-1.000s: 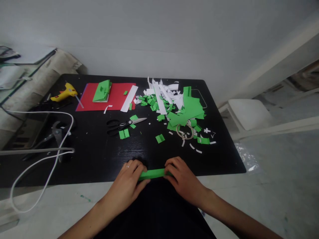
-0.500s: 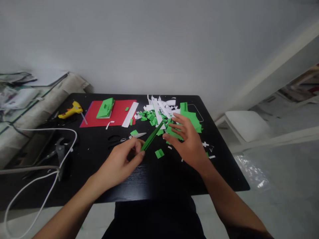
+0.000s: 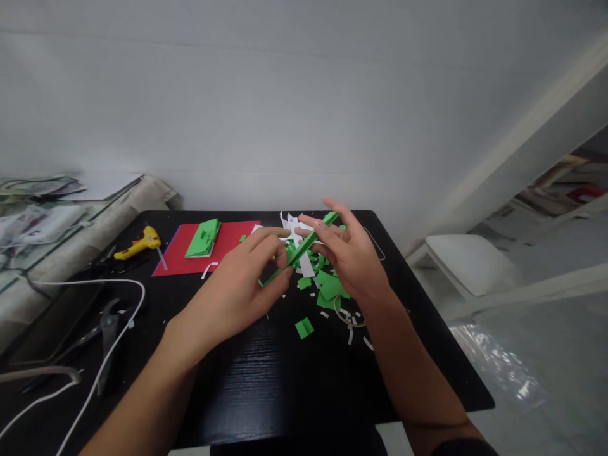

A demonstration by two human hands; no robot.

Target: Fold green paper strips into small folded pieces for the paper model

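Aslant, a green strip spans my two hands above the black table.

My left hand pinches it between thumb and fingers toward the lower end; from that grip its long axis points between one and two o'clock. My right hand is nearer the upper end, fingers spread alongside; whether they clasp it, I cannot tell.

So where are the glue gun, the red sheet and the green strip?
Glue gun [image 3: 145, 242], head view: on its yellow body.
Red sheet [image 3: 230, 239], head view: on its bare surface.
Green strip [image 3: 303, 249], head view: on its exposed middle.
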